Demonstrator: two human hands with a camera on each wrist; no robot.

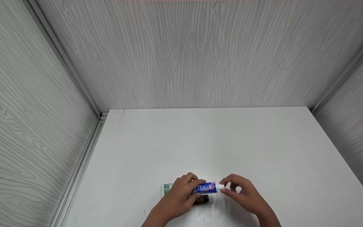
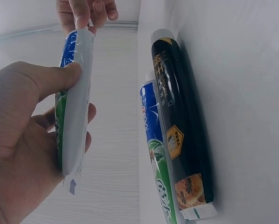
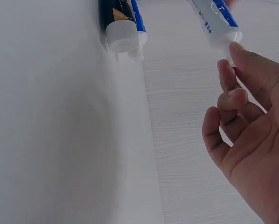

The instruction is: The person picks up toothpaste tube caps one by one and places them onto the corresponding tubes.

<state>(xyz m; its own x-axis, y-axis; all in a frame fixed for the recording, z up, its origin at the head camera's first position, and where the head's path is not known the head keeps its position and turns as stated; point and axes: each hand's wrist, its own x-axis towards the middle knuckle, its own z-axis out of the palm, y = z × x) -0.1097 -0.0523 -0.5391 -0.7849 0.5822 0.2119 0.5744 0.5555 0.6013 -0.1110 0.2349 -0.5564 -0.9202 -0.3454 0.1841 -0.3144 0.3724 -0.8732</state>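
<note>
My left hand [image 1: 178,196] holds a toothpaste tube [image 1: 208,188], blue toward its capped end, with green and white along the rest. In the left wrist view the thumb presses on one side of this tube [image 2: 77,121] and fingertips show behind it. At its end, my right hand [image 1: 244,193] pinches the small white tip between thumb and index finger; the other fingers are bent loosely in the right wrist view. Fingers hide part of that tip. A black toothpaste tube [image 2: 180,116] and another blue-and-green toothpaste tube [image 2: 153,126] lie side by side below the held one.
Beneath the hands is a white tabletop [image 1: 200,138]. Grey wood-grain panels stand along its back [image 1: 200,56], left [image 1: 27,110] and right [image 1: 354,116] sides. The black tube's white cap [image 3: 122,36] points toward the right-hand side.
</note>
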